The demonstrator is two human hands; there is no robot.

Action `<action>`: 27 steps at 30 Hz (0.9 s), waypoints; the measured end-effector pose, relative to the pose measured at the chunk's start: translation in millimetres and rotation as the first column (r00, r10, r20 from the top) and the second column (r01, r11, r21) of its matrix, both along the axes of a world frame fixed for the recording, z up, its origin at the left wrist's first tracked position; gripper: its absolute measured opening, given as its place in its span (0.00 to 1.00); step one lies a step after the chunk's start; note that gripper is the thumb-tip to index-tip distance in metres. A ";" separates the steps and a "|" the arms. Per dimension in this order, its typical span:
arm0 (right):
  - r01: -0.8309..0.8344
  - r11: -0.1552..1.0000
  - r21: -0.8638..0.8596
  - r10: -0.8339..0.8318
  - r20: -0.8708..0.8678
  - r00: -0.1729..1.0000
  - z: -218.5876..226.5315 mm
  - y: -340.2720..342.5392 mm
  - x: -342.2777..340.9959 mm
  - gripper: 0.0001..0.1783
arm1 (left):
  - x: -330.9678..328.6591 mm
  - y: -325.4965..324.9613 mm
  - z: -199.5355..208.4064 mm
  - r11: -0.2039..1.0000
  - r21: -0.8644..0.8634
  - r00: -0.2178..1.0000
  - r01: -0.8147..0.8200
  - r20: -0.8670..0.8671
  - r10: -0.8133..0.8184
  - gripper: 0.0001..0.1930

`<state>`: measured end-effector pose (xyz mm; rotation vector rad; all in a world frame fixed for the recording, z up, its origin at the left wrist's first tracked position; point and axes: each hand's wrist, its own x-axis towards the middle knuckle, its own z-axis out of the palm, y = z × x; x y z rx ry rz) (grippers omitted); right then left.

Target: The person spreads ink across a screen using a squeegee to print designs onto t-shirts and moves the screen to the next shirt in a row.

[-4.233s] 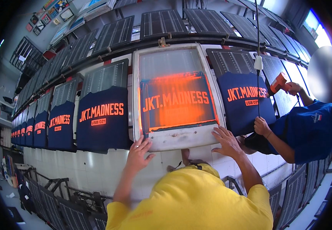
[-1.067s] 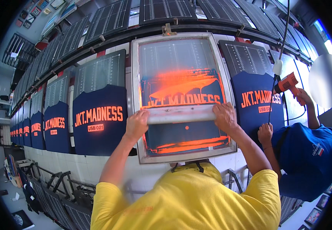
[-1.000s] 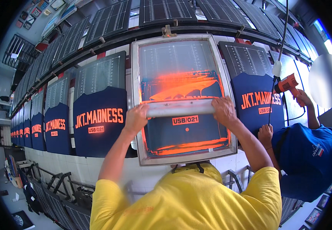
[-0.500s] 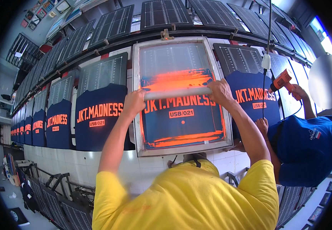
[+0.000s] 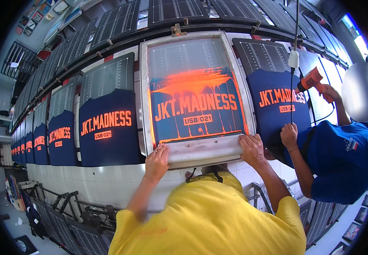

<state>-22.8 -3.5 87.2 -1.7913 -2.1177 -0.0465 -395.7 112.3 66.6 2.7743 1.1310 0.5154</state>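
Observation:
A wide pale squeegee (image 5: pixel 205 150) lies across the near end of a screen printing frame (image 5: pixel 144 91). Its left end is gripped by my left hand (image 5: pixel 156 161), its right end by my right hand (image 5: pixel 253 149); both have their fingers closed over it. Bright orange ink (image 5: pixel 192 77) is smeared over the far part of the mesh, with thin streaks running toward me. Through the mesh, orange lettering (image 5: pixel 196 106) shows over a dark blue shirt, which lies beneath the frame on a gridded board.
To the left, a row of boards carries printed dark blue shirts (image 5: pixel 106 140). At right, a co-worker in a blue shirt (image 5: pixel 337 157) points an orange heat gun (image 5: pixel 309 80) at another printed shirt (image 5: pixel 275 87). A cable (image 5: pixel 293 59) hangs between us. Gridded boards (image 5: pixel 177 12) line the far side.
Both my hands have drawn the squeegee toward me, from mid-frame to the near end. More of the orange design and ink streaks now show. The co-worker's heat gun has shifted slightly.

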 end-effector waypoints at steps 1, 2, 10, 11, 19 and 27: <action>0.000 1.000 0.006 -0.001 0.016 1.000 -4.6 4.2 2.0 0.17 | 1.2 4.8 -2.0 1.000 0.025 1.000 0.008 -0.004 -0.007 0.16; -0.002 1.000 0.002 0.002 0.019 1.000 -9.5 10.6 3.7 0.16 | 1.4 11.1 -3.1 1.000 0.023 1.000 0.008 -0.026 -0.007 0.16; -0.001 1.000 0.019 -0.001 0.078 0.997 -7.5 129.9 39.1 0.14 | 36.8 133.3 -6.2 1.000 0.027 1.000 0.004 0.015 -0.005 0.15; 0.001 1.000 -0.020 0.001 0.080 0.997 -4.9 143.6 43.5 0.14 | 41.0 146.7 -7.4 1.000 0.021 1.000 0.002 0.023 -0.003 0.15; 0.013 0.989 -0.149 0.001 0.095 0.995 9.4 217.9 70.2 0.10 | 65.0 214.9 18.5 0.992 -0.122 0.997 -0.042 -0.073 0.034 0.13; -0.011 0.995 -0.103 0.022 0.107 0.994 48.1 232.2 78.7 0.04 | 66.2 220.5 58.8 0.984 -0.154 0.992 -0.091 -0.099 0.076 0.17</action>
